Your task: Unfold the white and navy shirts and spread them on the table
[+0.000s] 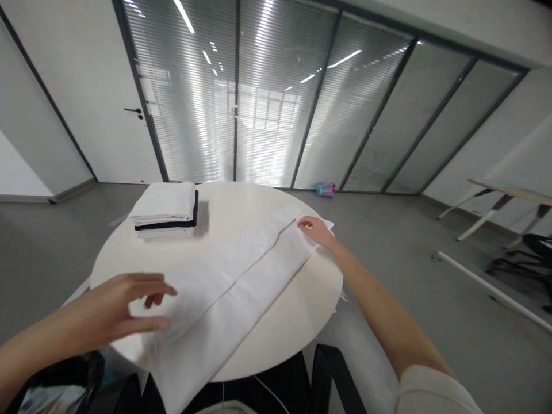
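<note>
A long white cloth (pixel 241 282) lies slantwise over the round white table (pixel 224 201), with a lengthwise edge or fold line down its middle. Its near end hangs over the front rim of the table. My right hand (pixel 317 230) touches the far right end of the cloth, its fingers bent together at the fold line. Above the near left part hovers my left hand (pixel 133 305), thumb and fingers apart with nothing between them. Toward the back left of the table rests a stack of folded cloths (pixel 166 210), white with one dark layer.
A black chair (pixel 336 379) stands against the front of the table. A black bag (pixel 81 374) is at lower left. On the floor by the glass partition lies a blue and pink cylinder-like object (pixel 326 190). Another table (pixel 513 192) stands at far right.
</note>
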A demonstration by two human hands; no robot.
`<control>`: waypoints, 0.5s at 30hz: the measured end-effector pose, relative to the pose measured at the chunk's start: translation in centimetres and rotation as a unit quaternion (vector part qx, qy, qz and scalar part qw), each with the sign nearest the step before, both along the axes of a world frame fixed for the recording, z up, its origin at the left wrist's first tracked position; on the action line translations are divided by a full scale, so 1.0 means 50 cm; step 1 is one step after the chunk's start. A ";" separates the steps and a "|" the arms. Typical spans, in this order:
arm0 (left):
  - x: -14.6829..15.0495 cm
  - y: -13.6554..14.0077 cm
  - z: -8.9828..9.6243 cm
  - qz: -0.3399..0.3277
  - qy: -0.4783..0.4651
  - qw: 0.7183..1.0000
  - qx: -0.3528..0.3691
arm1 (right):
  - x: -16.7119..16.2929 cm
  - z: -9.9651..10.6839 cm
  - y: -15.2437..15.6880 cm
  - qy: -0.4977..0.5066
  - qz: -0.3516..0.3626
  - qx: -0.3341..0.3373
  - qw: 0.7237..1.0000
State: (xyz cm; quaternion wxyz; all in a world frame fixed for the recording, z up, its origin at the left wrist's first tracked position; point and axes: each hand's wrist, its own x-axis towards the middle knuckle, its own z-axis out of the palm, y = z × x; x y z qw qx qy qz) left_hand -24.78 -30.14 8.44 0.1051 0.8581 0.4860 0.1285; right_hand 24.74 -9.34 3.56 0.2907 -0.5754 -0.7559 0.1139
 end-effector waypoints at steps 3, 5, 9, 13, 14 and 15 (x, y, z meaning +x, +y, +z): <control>0.115 0.069 -0.007 -0.021 -0.012 1.000 0.001 | -0.080 -0.015 -0.036 -0.114 0.164 -0.028 0.979; 0.196 0.114 -0.036 -0.032 -0.001 0.999 0.039 | -0.113 -0.023 -0.055 -0.180 0.171 -0.022 0.968; 0.295 0.169 -0.102 -0.004 0.104 0.992 0.072 | -0.135 -0.036 -0.072 -0.246 0.090 -0.033 0.965; 0.300 0.207 -0.099 0.041 0.095 0.993 0.057 | -0.134 -0.040 -0.072 -0.259 0.039 -0.044 0.964; 0.292 0.218 -0.087 0.053 0.069 0.995 0.046 | -0.135 -0.040 -0.073 -0.262 0.040 -0.048 0.963; 0.280 0.229 -0.072 0.063 0.032 0.997 0.028 | -0.135 -0.040 -0.074 -0.266 0.041 -0.049 0.962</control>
